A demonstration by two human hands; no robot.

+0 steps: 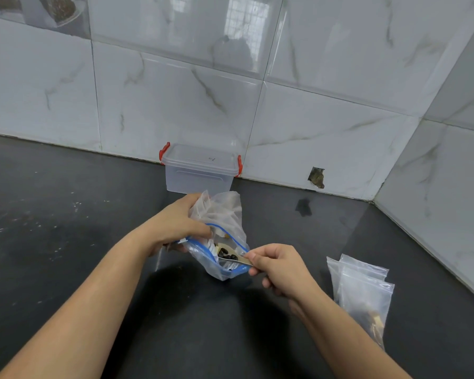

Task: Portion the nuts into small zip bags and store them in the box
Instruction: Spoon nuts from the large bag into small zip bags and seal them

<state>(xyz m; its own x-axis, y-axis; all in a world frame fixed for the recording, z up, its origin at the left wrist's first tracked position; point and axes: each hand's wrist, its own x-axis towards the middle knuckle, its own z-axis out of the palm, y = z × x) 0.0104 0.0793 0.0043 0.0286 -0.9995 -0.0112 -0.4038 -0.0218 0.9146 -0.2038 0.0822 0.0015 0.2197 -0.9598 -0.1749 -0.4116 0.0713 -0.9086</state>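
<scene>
Dark stone desk (66,214) against white marble-tiled wall. At frame centre, a clear blue-zip plastic bag (225,242) is gripped by the left hand (175,225); a metal spoon (237,259) carrying dark nuts (225,254) is pinched by the right hand (279,269) at the bag's mouth. Clear lidded plastic box with red clips (200,168) stands behind; small clear zip bags (361,291) lie lower right.

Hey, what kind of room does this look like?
Probably a home kitchen corner: glossy marble-look wall tiles, a dark stone counter, and a clear storage box with red clips against the wall.
</scene>
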